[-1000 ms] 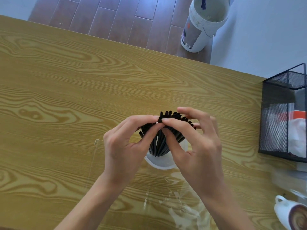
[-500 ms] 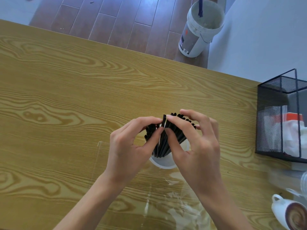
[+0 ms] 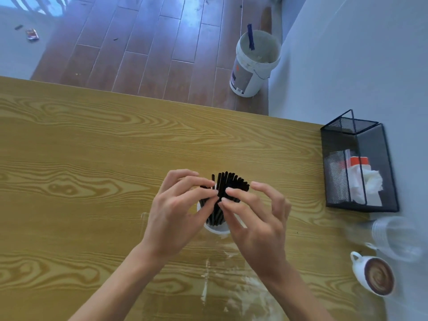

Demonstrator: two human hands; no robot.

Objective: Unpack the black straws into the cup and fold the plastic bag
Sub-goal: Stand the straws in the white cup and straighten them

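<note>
Several black straws [image 3: 229,183] stand fanned out in a white cup [image 3: 217,229] at the middle of the wooden table [image 3: 92,158]. My left hand [image 3: 176,214] comes in from the left and pinches straws between thumb and forefinger. Just to the right, my right hand [image 3: 259,225] pinches the bunch with thumb and forefinger too, its other fingers spread and lifted. Both hands hide most of the cup. The clear plastic bag [image 3: 222,286] lies flat and crinkled on the table in front of the cup, under my forearms.
A black mesh basket [image 3: 370,200] with white tissue stands at the table's right edge. Nearer me on the right lie clear plastic cups [image 3: 398,239] and a white mug of coffee [image 3: 375,276]. A white bucket [image 3: 253,66] sits on the floor beyond the far edge.
My head has tilted up, so more floor shows. Both hands stay at the straw tops; the right hand's outer fingers have lifted and spread away from the bunch.
</note>
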